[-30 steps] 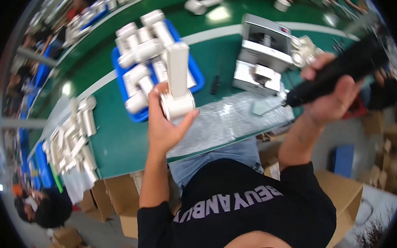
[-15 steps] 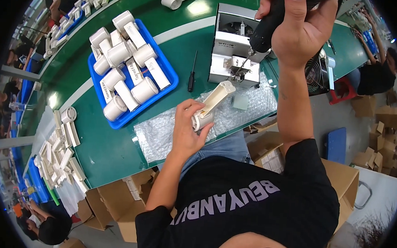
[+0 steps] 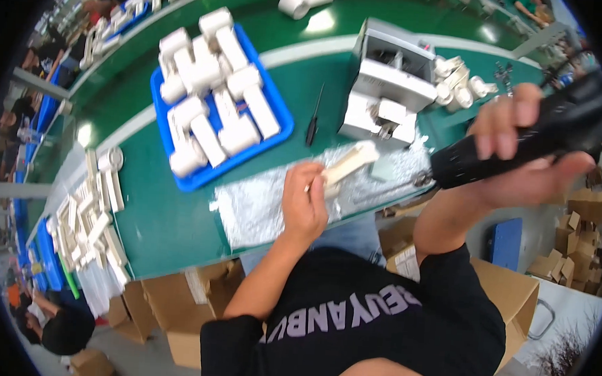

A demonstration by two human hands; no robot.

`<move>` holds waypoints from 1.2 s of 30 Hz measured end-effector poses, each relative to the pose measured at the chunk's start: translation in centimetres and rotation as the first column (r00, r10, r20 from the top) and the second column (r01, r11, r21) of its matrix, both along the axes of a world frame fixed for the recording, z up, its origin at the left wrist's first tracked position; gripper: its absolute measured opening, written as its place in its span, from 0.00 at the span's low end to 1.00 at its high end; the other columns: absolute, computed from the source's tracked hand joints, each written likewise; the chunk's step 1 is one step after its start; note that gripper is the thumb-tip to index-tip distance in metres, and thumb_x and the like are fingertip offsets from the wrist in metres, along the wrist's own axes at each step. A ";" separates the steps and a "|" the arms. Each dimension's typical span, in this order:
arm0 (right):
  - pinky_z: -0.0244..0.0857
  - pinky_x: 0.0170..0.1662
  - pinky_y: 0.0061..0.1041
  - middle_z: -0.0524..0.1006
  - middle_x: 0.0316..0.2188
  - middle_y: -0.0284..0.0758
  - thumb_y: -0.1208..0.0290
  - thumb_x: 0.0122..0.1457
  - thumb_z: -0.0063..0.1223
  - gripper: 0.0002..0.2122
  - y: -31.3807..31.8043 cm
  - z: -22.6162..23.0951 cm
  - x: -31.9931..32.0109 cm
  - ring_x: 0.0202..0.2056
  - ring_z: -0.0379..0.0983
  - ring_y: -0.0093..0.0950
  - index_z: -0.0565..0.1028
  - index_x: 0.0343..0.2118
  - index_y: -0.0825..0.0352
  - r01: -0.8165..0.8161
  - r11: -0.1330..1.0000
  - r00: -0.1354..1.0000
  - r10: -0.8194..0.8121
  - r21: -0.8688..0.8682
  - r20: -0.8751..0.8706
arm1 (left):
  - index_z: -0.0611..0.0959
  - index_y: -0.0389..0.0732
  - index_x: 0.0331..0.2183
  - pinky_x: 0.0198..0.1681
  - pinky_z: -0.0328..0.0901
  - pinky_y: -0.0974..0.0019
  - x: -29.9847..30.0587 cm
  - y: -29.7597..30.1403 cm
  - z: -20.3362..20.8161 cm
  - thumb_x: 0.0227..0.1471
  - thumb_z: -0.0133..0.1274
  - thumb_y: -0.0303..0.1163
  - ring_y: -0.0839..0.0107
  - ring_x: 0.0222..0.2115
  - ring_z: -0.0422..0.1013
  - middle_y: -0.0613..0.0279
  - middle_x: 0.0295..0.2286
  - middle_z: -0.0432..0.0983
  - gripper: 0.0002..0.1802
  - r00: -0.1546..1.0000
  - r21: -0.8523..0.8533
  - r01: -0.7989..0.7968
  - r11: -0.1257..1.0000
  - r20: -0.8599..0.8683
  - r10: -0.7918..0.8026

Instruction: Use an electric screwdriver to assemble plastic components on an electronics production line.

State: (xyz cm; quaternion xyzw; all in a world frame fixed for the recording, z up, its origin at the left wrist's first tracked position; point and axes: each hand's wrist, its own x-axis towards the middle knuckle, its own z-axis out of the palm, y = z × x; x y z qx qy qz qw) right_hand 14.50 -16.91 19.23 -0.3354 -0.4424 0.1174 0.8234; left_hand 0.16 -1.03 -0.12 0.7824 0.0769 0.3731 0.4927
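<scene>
My left hand (image 3: 305, 205) is closed around a white plastic housing (image 3: 351, 165), a long open channel with a round end, held over the bubble wrap (image 3: 245, 209). In my right hand (image 3: 515, 121) is a black electric screwdriver (image 3: 469, 161), tilted almost level, its thin bit pointing left toward the housing. The bit's tip is blurred, and I cannot tell whether it touches the housing. Past the wrap stands a grey-and-white box-shaped machine (image 3: 395, 80). A small black-handled screwdriver (image 3: 311, 131) lies on the green table left of this machine.
A blue tray (image 3: 285, 127) full of white plastic housings sits at the far left of the wrap. Loose white parts (image 3: 92, 214) are heaped at the table's left end. More white pieces (image 3: 461, 87) lie right of the machine. Cardboard boxes (image 3: 185, 318) stand below the table edge.
My right hand has brought the electric screwdriver from above the machine down and right, swinging its bit toward the housing. My left hand still holds the housing; the view has shifted somewhat.
</scene>
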 end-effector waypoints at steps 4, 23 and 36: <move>0.62 0.29 0.20 0.64 0.36 0.39 0.41 0.57 0.50 0.35 1.5 -1.6 0.5 0.28 0.65 0.22 0.60 0.51 0.71 -0.040 0.996 0.999 0.041 0.079 -0.001 | 0.75 0.32 0.38 0.45 0.65 0.57 0.8 0.4 -0.7 0.56 0.42 0.19 0.52 0.39 0.71 0.49 0.35 0.76 0.08 0.990 0.028 -0.019 0.999 0.143 0.015; 0.63 0.31 0.24 0.65 0.36 0.37 0.38 0.55 0.49 0.35 3.8 -4.2 2.4 0.29 0.67 0.23 0.63 0.46 0.72 -0.056 0.997 0.998 0.056 0.046 0.007 | 0.74 0.32 0.49 0.47 0.64 0.59 -0.2 0.2 -0.1 0.56 0.38 0.20 0.57 0.42 0.70 0.51 0.35 0.79 0.19 1.000 -0.074 -0.009 0.997 0.028 0.011; 0.64 0.31 0.27 0.67 0.35 0.37 0.36 0.55 0.48 0.34 4.2 -4.2 1.8 0.28 0.68 0.25 0.65 0.43 0.72 -0.042 0.996 0.997 0.037 0.079 0.073 | 0.74 0.30 0.49 0.47 0.64 0.58 0.2 0.1 0.2 0.57 0.38 0.21 0.56 0.43 0.69 0.51 0.34 0.80 0.19 0.998 -0.008 -0.003 1.000 0.065 0.004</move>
